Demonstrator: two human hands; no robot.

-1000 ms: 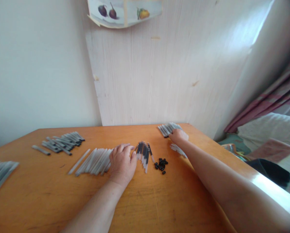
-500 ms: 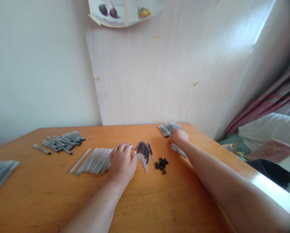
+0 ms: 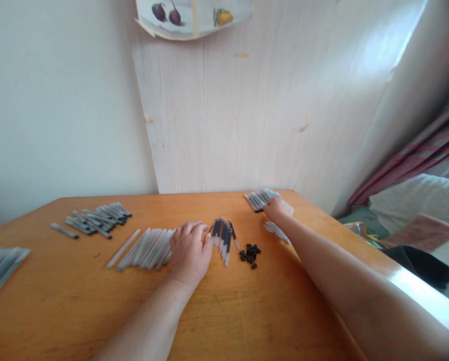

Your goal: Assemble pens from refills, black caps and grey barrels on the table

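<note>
My left hand (image 3: 190,248) lies on the table with its fingers loosely stretched and apart, holding nothing visible. It covers the right end of a row of clear pen barrels (image 3: 147,248). Just past its fingertips is a bunch of pen refills (image 3: 222,233) with dark ink. My right hand (image 3: 279,210) reaches to the back right, fingers closed, at the near edge of a pile of pens with dark ends (image 3: 260,199). Whatever its fingers hold, if anything, is hidden. Partly under that wrist lie clear pen caps (image 3: 275,230). Small black plugs (image 3: 250,253) sit in a heap nearer me.
More pens with black ends (image 3: 98,219) are spread at the back left of the wooden table (image 3: 216,311). Another bundle of pens (image 3: 2,268) lies at the far left edge. A wall (image 3: 247,125) stands behind the table. A black item (image 3: 420,265) is beyond the right edge.
My right hand has shifted very slightly to the right beside the pen pile. My left hand and the things on the table stay where they were.
</note>
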